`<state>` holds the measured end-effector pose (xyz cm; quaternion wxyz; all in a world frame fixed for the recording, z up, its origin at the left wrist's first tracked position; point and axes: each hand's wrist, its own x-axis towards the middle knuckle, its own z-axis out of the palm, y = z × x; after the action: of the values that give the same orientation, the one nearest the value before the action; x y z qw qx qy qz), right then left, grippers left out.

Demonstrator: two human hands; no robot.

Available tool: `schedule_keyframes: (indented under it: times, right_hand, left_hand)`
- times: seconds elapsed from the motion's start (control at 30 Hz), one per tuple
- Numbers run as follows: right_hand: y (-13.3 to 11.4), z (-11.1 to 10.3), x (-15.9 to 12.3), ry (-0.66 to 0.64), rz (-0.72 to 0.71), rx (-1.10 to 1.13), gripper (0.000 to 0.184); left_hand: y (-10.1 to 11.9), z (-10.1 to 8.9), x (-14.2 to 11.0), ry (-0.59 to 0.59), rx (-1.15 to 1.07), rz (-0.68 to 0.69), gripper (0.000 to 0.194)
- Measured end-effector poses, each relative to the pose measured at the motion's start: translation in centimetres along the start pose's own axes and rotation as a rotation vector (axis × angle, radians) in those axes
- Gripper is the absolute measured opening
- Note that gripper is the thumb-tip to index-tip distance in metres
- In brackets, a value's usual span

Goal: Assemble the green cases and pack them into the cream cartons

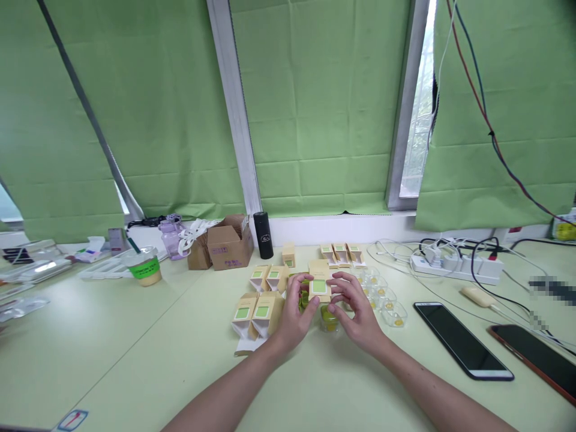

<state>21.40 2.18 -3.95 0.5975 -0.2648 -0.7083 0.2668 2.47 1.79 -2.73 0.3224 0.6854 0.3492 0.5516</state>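
A small kraft-coloured cardboard box [320, 287] with a green label or window stands upright between my two hands. My left hand [297, 309] grips its left side, with the thumb along the lower front edge. My right hand [357, 309] curves round the right side, its fingertips at the box's edge. Just below the box sits a clear plastic cup [330, 319] with something green in it, near my right thumb. More green pieces show partly behind my left fingers. To the right are several clear cups [394, 314] with yellow bits inside.
Several similar boxes [267, 312] stand left of my hands, with more boxes [342, 255] at the back. A black bottle [263, 235], an open carton [230, 245] and a drink cup [144, 267] stand further left. Phones [463, 340] and a power strip [459, 267] with cables lie right.
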Motion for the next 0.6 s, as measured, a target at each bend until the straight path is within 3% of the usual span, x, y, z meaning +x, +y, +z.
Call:
schedule_keyframes:
  times: [0.33,0.6]
  right_hand:
    - [0.22,-0.04,0.15,0.035,0.014,0.001,0.033]
    - [0.59,0.05,0.14,0.041,0.024,-0.002,0.030]
  left_hand:
    - [-0.22,-0.19,-0.08,-0.041,0.012,0.071,0.054]
    - [-0.29,0.04,0.05,-0.009,0.037,0.082,0.044]
